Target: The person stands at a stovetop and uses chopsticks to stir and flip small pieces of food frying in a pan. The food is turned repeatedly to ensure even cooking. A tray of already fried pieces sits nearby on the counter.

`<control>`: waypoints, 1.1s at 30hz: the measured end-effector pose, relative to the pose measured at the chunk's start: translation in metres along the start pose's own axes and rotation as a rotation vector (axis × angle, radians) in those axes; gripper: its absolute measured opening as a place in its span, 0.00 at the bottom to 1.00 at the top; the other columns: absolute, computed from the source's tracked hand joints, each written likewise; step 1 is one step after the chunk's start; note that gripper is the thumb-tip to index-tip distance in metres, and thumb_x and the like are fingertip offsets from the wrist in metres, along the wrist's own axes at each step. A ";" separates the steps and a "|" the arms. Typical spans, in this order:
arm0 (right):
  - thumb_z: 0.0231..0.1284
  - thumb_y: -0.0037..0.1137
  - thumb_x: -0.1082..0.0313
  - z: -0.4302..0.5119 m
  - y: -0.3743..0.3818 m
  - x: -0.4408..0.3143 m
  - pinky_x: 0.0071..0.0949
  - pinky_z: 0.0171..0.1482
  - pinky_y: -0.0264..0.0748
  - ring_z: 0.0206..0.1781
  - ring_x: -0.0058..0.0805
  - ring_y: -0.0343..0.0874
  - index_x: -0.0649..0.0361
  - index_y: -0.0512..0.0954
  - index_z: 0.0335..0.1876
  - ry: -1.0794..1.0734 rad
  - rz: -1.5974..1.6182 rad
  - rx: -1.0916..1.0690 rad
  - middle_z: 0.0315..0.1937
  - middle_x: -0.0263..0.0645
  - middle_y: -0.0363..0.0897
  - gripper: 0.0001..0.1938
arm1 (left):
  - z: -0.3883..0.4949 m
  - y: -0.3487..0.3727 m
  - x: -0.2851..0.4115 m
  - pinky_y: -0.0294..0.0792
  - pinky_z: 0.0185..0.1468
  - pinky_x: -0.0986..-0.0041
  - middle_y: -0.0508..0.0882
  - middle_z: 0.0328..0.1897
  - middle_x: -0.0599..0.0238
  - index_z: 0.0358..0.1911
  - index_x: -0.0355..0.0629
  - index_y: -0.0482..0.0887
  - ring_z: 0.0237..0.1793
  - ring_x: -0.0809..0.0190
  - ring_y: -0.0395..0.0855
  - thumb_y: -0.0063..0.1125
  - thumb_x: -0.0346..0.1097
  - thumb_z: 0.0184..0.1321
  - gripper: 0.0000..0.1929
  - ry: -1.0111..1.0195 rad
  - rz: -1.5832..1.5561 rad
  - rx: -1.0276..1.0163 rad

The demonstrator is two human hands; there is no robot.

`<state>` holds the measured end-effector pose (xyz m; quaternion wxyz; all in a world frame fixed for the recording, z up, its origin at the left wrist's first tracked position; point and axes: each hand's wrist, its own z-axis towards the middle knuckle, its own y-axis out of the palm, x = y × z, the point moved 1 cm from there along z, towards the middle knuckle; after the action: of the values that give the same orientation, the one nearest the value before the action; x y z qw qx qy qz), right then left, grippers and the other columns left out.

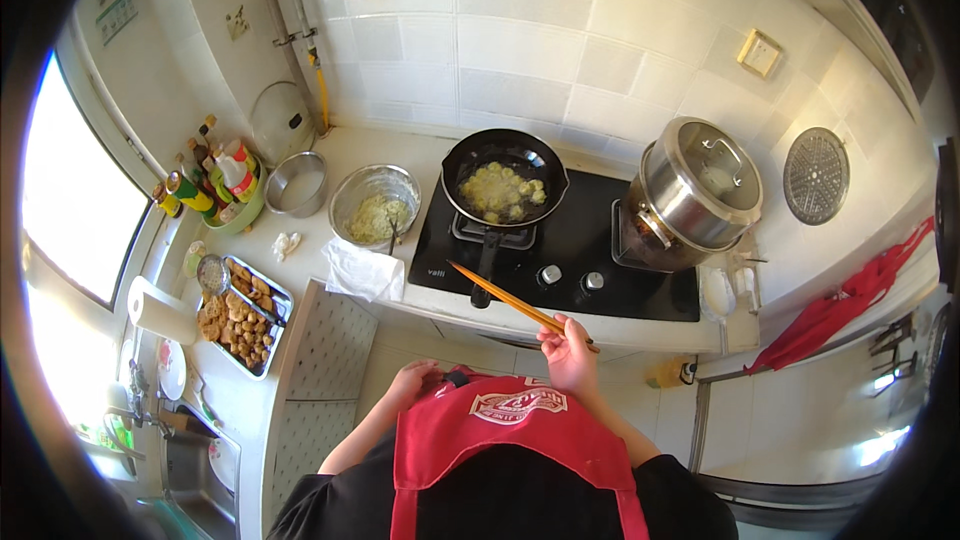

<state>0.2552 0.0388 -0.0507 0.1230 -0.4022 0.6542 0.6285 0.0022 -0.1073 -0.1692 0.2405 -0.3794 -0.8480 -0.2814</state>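
My right hand (570, 356) grips a pair of long wooden chopsticks (510, 300). Their tips point left, over the handle of a black frying pan (456, 165) on the left burner. In the pan, several pale yellow-green balls of food (501, 187) sit in bubbling oil. My left hand (417, 382) rests at the front of the red apron (450, 435), its fingers partly hidden. Left of the pan stands a steel mixing bowl (339, 199) of pale green batter (375, 216), with a utensil standing in it. A white cloth (364, 270) lies before the bowl.
A large lidded steel pot (667, 180) occupies the right side of the black gas hob (585, 240). On the left counter are a metal tray (285, 300) of fried pieces, a skimmer (214, 274), a paper roll (161, 313), a smaller steel bowl (304, 202) and a green basin (244, 219) of bottles.
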 end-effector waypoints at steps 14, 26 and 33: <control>0.73 0.45 0.64 0.019 0.035 0.048 0.23 0.36 0.72 0.39 0.32 0.83 0.63 0.77 0.50 0.121 -0.051 -0.164 0.36 0.45 0.84 0.12 | -0.005 -0.051 0.002 0.75 0.50 0.72 0.83 0.43 0.61 0.52 0.42 0.77 0.42 0.64 0.81 0.49 0.35 0.70 0.11 0.027 -0.186 0.114; 0.73 0.45 0.64 0.010 0.035 0.043 0.24 0.37 0.72 0.37 0.31 0.81 0.65 0.77 0.50 0.053 -0.022 -0.083 0.35 0.46 0.83 0.13 | 0.001 -0.039 0.015 0.75 0.49 0.72 0.83 0.43 0.61 0.50 0.41 0.78 0.42 0.63 0.81 0.52 0.34 0.68 0.10 -0.022 -0.120 0.069; 0.73 0.44 0.63 -0.002 0.026 0.033 0.23 0.38 0.72 0.37 0.30 0.80 0.65 0.75 0.50 -0.021 -0.023 -0.003 0.36 0.47 0.83 0.14 | 0.004 -0.033 0.014 0.75 0.52 0.71 0.83 0.43 0.61 0.50 0.41 0.78 0.45 0.63 0.81 0.51 0.35 0.69 0.11 -0.034 -0.073 -0.004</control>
<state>0.2166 0.0221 -0.0530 0.1366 -0.4033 0.6474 0.6321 -0.0321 -0.1160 -0.1731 0.2148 -0.3534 -0.8646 -0.2853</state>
